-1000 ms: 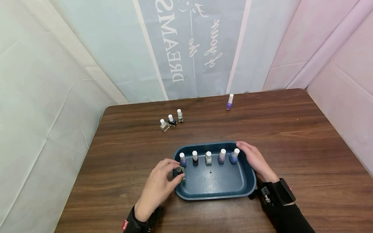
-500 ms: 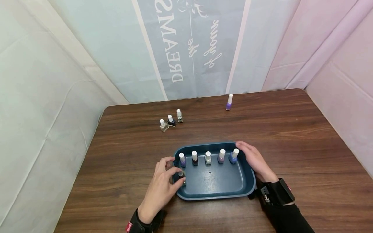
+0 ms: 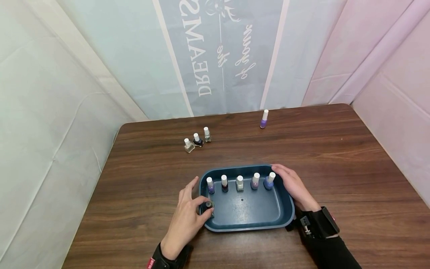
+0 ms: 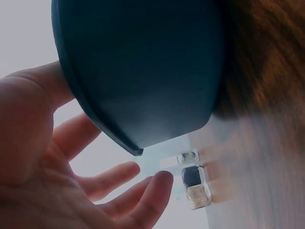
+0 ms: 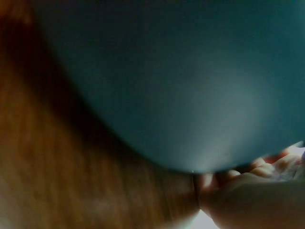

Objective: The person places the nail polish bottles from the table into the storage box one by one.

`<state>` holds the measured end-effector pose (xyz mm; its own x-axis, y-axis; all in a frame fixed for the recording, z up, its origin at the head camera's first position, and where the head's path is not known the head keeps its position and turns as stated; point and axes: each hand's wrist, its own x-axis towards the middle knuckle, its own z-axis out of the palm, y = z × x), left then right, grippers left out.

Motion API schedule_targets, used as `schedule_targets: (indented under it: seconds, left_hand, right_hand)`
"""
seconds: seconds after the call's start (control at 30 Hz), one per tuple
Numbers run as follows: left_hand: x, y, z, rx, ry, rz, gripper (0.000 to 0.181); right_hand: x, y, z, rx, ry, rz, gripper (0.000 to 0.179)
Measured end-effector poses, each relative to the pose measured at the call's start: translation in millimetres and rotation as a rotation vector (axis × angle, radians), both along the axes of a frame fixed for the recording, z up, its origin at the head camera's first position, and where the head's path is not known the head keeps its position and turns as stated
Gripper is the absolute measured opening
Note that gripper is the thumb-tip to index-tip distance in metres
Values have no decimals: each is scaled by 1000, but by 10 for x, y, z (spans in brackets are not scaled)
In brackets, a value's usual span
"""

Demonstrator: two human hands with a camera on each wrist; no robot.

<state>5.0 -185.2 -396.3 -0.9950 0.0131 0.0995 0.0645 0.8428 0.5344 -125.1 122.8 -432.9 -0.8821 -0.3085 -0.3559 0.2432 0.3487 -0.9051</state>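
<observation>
In the head view, my left hand [image 3: 185,216] reaches over the left rim of a dark blue tray [image 3: 242,226]. Its thumb and index finger pinch a dark-capped nail polish bottle [image 3: 209,204], mostly covered by the fingers. The other fingers are spread outside the rim. My right hand [image 3: 297,188] holds the tray at its far right corner; part of its grip is hidden. Inside the tray, along the far side, stand white-capped nail polish bottles: purple [image 3: 210,186], dark [image 3: 224,184], clear or pale [image 3: 239,184], pinkish mauve [image 3: 255,181] and blue [image 3: 269,181].
Behind the tray on the wooden table [image 3: 141,179] stand a pale gold bottle [image 3: 189,146], a black one [image 3: 198,141] and a clear one [image 3: 207,135]. A purple bottle [image 3: 263,119] stands near the back edge. A printed curtain [image 3: 231,56] hangs behind.
My left hand has moved the dark-capped bottle slightly toward the near side, down into the tray's left end. Its other fingers have straightened away. My right hand has stayed put.
</observation>
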Motion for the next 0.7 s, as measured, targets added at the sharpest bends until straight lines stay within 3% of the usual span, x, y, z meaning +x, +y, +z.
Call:
schedule_targets:
  seconds: [0.47, 0.7]
  left_hand:
    - [-6, 13, 22, -33, -124, 17, 13]
    - [-16, 18, 47, -49, -147, 23, 11]
  right_hand:
    - [11, 0, 7, -5, 3, 1, 60]
    - [8, 3, -4, -13, 7, 1, 59]
